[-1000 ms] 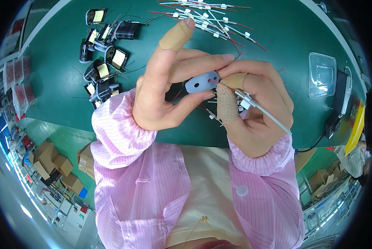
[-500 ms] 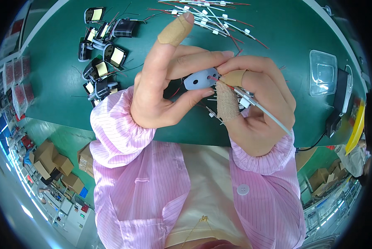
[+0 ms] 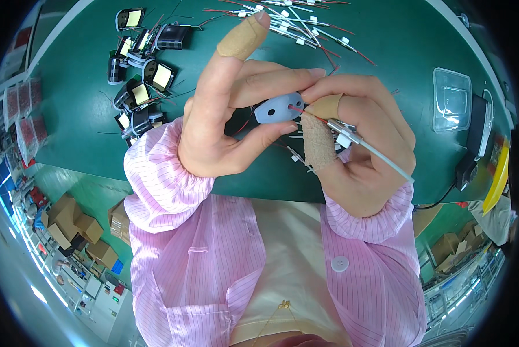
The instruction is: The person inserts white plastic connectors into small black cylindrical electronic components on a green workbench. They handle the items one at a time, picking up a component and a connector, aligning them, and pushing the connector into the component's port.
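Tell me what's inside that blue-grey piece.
A red wire runs to one hole in the blue-grey piece, which the left hand pinches. Anything deeper is covered by the shell; another hole shows only dark.

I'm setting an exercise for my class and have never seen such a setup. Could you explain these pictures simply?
There is no machine: these are a person's bare hands. The view comes from a fisheye camera worn on the head, looking down, so straight edges curve near the rim.

The left hand pinches a blue-grey part with holes. The right hand holds a red wire reaching one hole; a pale tube lies across that hand.

On the green table lie black pieces, white rods with red wires and a clear tray.
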Motion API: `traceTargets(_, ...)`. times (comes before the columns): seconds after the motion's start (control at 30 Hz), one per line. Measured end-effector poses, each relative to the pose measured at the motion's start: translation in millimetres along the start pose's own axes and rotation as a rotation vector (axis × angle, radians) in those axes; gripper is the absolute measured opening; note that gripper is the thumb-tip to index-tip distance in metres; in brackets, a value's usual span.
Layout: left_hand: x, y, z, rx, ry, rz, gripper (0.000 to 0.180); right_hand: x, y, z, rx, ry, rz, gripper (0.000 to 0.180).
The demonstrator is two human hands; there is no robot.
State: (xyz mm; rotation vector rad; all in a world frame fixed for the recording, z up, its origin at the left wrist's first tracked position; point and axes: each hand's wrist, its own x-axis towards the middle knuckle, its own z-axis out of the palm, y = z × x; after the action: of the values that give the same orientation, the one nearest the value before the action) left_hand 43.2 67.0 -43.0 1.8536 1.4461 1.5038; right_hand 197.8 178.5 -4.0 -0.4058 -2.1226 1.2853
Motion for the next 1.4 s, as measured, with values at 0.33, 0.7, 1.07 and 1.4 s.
traceTargets(0.33,-0.1,1.3,-0.8,0.011,-0.015,-0.063,0.102,-1.3,3.6,2.0,-0.046,0.035,-0.031,0.016)
traceTargets(0.7,-3.6,-4.8,4.2,-0.034,0.046,0.011,0.102,-1.4,2.9,3.0,-0.044,0.045,-0.017,0.014)
traceTargets(1.07,6.2,13.1,0.1,0.031,-0.055,-0.169,0.1,-1.5,5.0,3.4,-0.06,0.033,-0.019,0.016)
traceTargets(1.4,-1.2,6.8,1.7,-0.271,-0.003,-0.331,0.06,-1.4,9.0,3.3,-0.136,0.005,0.01,0.02)
